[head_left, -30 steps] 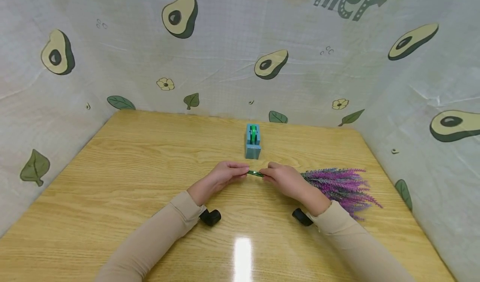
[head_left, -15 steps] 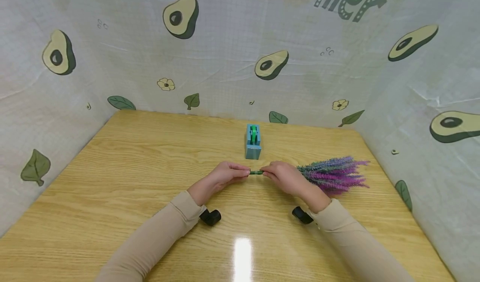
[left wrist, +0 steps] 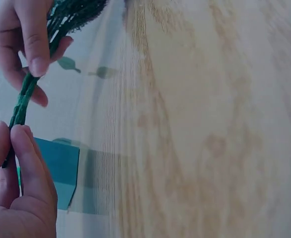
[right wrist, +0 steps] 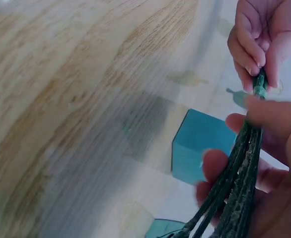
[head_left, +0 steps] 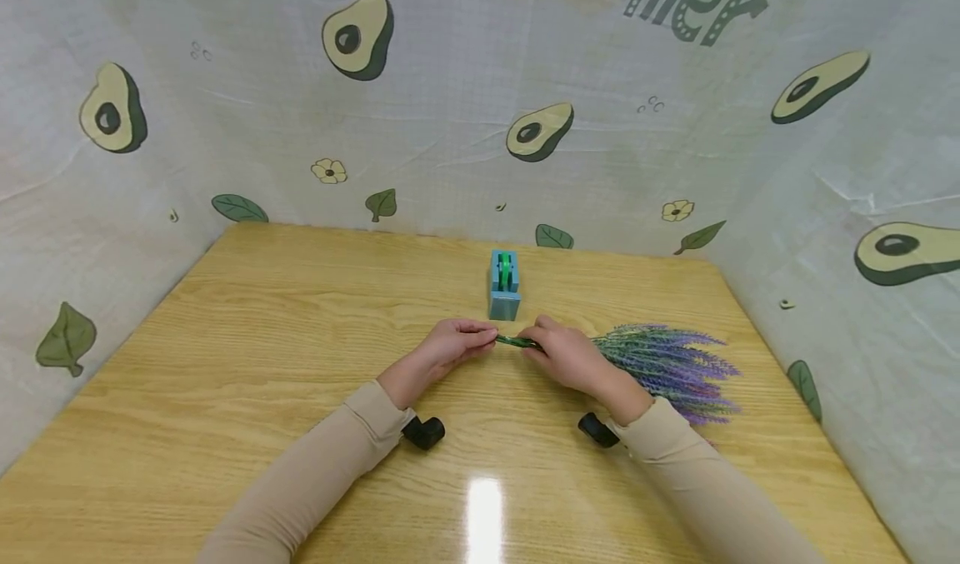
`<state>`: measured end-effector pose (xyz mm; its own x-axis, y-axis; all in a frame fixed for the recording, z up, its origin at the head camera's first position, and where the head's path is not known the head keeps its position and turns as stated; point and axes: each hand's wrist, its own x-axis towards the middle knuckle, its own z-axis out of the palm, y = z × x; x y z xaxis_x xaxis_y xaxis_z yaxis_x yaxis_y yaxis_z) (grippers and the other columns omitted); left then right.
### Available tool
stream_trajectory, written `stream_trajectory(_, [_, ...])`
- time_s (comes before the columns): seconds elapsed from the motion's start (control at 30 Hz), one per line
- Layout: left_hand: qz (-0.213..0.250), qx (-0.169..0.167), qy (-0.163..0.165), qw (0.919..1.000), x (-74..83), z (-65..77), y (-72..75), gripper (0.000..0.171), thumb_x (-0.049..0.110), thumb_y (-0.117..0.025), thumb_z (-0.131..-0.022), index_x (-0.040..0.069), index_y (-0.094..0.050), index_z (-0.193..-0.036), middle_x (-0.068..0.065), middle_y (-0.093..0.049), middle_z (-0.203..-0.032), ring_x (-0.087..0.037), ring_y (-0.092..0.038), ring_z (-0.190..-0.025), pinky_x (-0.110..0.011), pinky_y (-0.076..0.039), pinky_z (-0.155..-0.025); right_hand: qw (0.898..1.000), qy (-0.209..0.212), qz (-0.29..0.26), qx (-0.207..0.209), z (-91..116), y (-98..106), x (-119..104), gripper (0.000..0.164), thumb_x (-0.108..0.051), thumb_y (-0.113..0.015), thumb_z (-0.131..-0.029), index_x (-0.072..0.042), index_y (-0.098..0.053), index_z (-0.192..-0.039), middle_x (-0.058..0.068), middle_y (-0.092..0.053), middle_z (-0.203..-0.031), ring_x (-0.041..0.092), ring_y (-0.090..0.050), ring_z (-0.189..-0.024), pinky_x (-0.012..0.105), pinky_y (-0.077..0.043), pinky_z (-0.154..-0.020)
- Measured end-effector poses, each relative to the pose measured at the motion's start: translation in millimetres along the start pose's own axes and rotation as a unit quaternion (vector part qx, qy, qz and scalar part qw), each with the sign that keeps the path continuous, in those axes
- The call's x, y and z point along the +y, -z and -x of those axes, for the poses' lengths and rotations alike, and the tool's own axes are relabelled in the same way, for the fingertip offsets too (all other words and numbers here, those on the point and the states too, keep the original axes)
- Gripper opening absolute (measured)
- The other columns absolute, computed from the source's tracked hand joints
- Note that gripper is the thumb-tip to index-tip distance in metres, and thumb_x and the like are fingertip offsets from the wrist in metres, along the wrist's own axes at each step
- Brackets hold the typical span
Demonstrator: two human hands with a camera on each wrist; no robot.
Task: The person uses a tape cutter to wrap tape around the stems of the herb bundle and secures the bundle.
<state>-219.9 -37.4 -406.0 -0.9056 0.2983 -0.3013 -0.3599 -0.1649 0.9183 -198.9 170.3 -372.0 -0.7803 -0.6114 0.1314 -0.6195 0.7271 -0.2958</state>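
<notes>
A bunch of artificial lavender point(head_left: 675, 372) lies across the front of my right hand point(head_left: 568, 360), its purple-blue heads fanning out to the right. My right hand grips the gathered green stems point(right wrist: 240, 181), which run through its fingers in the right wrist view. At the bunch's other end, my left hand point(head_left: 448, 347) pinches the stem tips between thumb and fingers. A short length of stem point(left wrist: 22, 101), shiny and green as if wrapped, shows between both hands. Just beyond the hands stands a blue tape dispenser point(head_left: 505, 304) with a green tape roll point(head_left: 506, 271).
The wooden table point(head_left: 300, 297) spreads out on both sides. A pale cloth point(head_left: 450, 89) printed with avocados and leaves hangs behind and at the sides. Black wrist mounts point(head_left: 424, 433) sit under both forearms.
The lavender has turned about its stems: magenta heads faced up earlier, purple-blue ones now. The heads swung up, then spread lower again. Both hands stay in nearly the same place.
</notes>
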Motion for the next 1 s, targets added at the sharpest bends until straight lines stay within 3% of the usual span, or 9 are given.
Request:
stream_trajectory(0.17, [0.001, 0.001, 0.003, 1.0, -3.0, -0.5, -0.9, 0.026, -0.006, -0.059, -0.088, -0.014, -0.06, -0.113, -0.015, -0.064, -0.102, -0.017, -0.064, -0.087, -0.031, -0.05, -0.086, 0.999, -0.018, -0.025, -0.014, -0.5, -0.4, 1.2, 0.025, -0.016, -0.048, -0.099, -0.002, -0.067, -0.11, 0.004, -0.061, -0.092, 0.017, -0.056, -0.077, 0.032, -0.049, -0.068])
stream_trajectory(0.27, [0.006, -0.004, 0.015, 0.9999, -4.1, -1.6, 0.1, 0.028, -0.003, -0.059, -0.089, -0.013, -0.059, -0.115, -0.012, -0.066, -0.098, -0.015, -0.065, -0.085, -0.028, -0.052, -0.082, 1.0, -0.015, -0.013, -0.006, -1.4, -0.2, 2.2, 0.024, -0.015, -0.05, -0.098, -0.004, -0.068, -0.11, 0.005, -0.066, -0.094, 0.019, -0.06, -0.084, 0.035, -0.051, -0.074])
stream_trajectory(0.47, [0.002, 0.0, 0.03, 0.9996, -3.0, -4.2, 2.5, 0.028, 0.003, -0.061, -0.09, -0.01, -0.061, -0.115, -0.009, -0.068, -0.092, -0.011, -0.065, -0.08, -0.023, -0.053, -0.077, 1.0, -0.015, 0.012, 0.011, -0.6, -0.5, 0.8, 0.021, -0.014, -0.057, -0.094, -0.005, -0.069, -0.109, 0.002, -0.064, -0.086, 0.014, -0.058, -0.072, 0.029, -0.048, -0.064])
stream_trajectory(0.73, [-0.015, 0.012, 0.019, 0.9996, 1.1, -5.2, 3.0, 0.03, 0.0, -0.061, -0.089, -0.008, -0.06, -0.118, -0.014, -0.063, -0.11, -0.014, -0.063, -0.088, -0.027, -0.051, -0.083, 0.997, 0.006, 0.046, 0.057, -3.6, -4.5, 1.5, 0.017, -0.013, -0.064, -0.089, -0.008, -0.071, -0.104, 0.0, -0.057, -0.08, 0.011, -0.052, -0.062, 0.024, -0.042, -0.053])
stream_trajectory(1.0, [-0.022, 0.002, -0.004, 0.9998, 1.9, -7.8, 2.3, 0.029, -0.006, -0.06, -0.088, -0.011, -0.06, -0.116, -0.018, -0.06, -0.115, -0.013, -0.063, -0.089, -0.029, -0.05, -0.087, 0.999, -0.033, -0.021, 0.022, -7.5, -3.4, 7.8, 0.019, -0.017, -0.056, -0.095, -0.007, -0.068, -0.105, -0.001, -0.057, -0.087, 0.012, -0.054, -0.072, 0.028, -0.045, -0.061])
